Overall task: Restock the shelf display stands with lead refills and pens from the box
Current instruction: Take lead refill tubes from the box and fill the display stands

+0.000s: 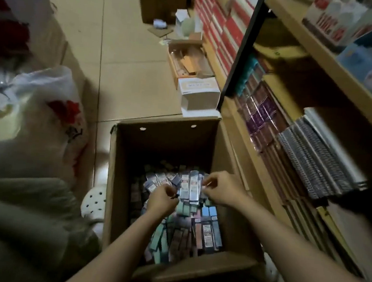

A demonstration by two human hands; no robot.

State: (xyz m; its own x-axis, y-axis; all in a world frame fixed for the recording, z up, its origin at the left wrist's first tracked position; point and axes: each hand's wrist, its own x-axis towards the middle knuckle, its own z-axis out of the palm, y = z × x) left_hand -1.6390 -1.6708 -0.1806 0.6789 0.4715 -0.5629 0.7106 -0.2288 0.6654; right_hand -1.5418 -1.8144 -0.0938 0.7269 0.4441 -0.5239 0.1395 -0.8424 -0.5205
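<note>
Both hands are down in the open brown cardboard box [117, 179]: the left hand [163, 199] and right hand [221, 188] each hold a narrow pinching grip on a fanned bunch of slim clear lead-refill packs [187, 185]. The box, on the floor beside the wooden shelf unit [324, 61], remains heaped with packs. By my judgement restocking is early, since no display stand is in view.

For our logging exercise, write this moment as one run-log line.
stage: picking stock | left hand: grips lead refill packs | right hand: fingers pinch the same packs | place: inside cardboard box | shelf: not yet restocked
</note>
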